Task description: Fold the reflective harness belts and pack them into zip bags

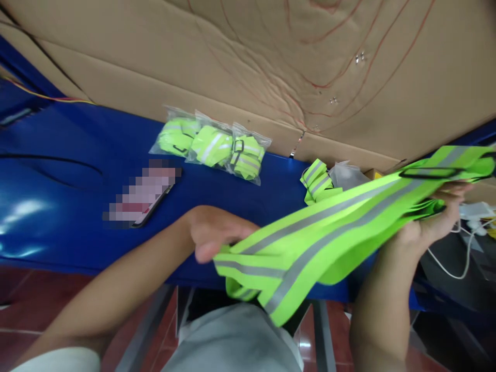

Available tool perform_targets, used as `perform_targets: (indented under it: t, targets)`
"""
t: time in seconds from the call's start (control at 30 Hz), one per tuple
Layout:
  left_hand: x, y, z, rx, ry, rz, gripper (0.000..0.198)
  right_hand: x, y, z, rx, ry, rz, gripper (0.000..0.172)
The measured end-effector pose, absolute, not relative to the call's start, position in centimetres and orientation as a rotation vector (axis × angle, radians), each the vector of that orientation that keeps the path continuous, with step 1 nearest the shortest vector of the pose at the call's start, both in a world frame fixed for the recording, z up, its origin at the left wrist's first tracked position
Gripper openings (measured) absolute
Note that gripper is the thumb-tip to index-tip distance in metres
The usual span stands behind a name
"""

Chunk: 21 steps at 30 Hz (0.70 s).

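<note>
A neon green reflective vest (321, 232) with grey stripes stretches across the right half of the view, above the blue table (70, 206). My left hand (217, 232) pinches its near, lower end, fingers closed on the fabric. My right hand (430, 219) grips the far, upper end near a black buckle, fingers wrapped round the bunched cloth. A folded green vest (318, 182) lies on the table behind the stretched one.
Three clear bags with folded green vests (211, 144) lie at the table's back edge, against a large cardboard sheet (271, 62). A phone (145, 199) rests on the table left of centre. White cables and a charger (470, 217) sit at the right.
</note>
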<state>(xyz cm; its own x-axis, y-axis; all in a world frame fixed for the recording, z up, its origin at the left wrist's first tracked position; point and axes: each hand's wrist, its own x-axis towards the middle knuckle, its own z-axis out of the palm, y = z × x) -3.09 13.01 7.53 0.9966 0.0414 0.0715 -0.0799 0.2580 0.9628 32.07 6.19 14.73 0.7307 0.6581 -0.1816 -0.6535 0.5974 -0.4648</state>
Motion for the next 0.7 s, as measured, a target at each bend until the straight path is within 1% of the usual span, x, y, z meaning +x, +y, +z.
perform_targets:
  t: [0.07, 0.13, 0.17, 0.27, 0.3, 0.33, 0.43, 0.5, 0.53, 0.6, 0.67, 0.7]
  targets:
    - [-3.3, 13.3, 7.1, 1.260, 0.006, 0.076, 0.099, 31.2, 6.1, 15.2, -0.573, 0.119, 0.912, 0.045]
    - [-2.7, 13.3, 7.0, 1.158, 0.125, 0.152, 0.103, 30.7, 6.1, 15.3, -0.698, 0.049, 1.001, 0.035]
    - [-2.1, 13.2, 6.9, 1.104, 0.217, 0.227, 0.098, 30.6, 6.1, 15.2, -0.745, -0.025, 1.025, 0.030]
    - [0.2, 13.3, 6.4, 1.077, 0.540, 0.496, 0.068, 31.4, 6.6, 14.8, -0.828, -0.231, 1.029, 0.015]
    - [0.9, 13.4, 6.0, 1.135, 0.641, 0.570, 0.063, 31.8, 6.9, 14.6, -0.849, -0.290, 1.026, 0.014]
    - [1.5, 13.4, 5.5, 1.217, 0.717, 0.612, 0.061, 32.2, 7.1, 14.4, -0.855, -0.324, 1.021, 0.017]
    - [2.2, 13.3, 4.6, 1.485, 0.826, 0.593, 0.065, 33.0, 7.5, 13.9, -0.850, -0.451, 0.967, 0.028]
    - [1.9, 12.7, 4.6, 1.700, 0.882, 0.606, 0.068, 33.0, 7.4, 13.8, -0.868, -0.610, 0.916, 0.029]
    - [1.7, 12.2, 4.8, 1.821, 0.909, 0.631, 0.072, 32.9, 7.4, 14.0, -0.859, -0.684, 0.895, 0.028]
    - [1.2, 10.6, 5.3, 2.038, 0.942, 0.637, 0.093, 32.4, 7.2, 14.9, -0.787, -0.768, 0.889, 0.029]
    - [1.0, 8.2, 5.4, 2.183, 0.982, 0.536, 0.111, 31.8, 7.1, 16.4, -0.642, -0.781, 0.886, 0.033]
    - [0.9, 6.7, 5.3, 2.233, 1.016, 0.470, 0.109, 31.6, 7.1, 17.3, -0.600, -0.763, 0.879, 0.033]
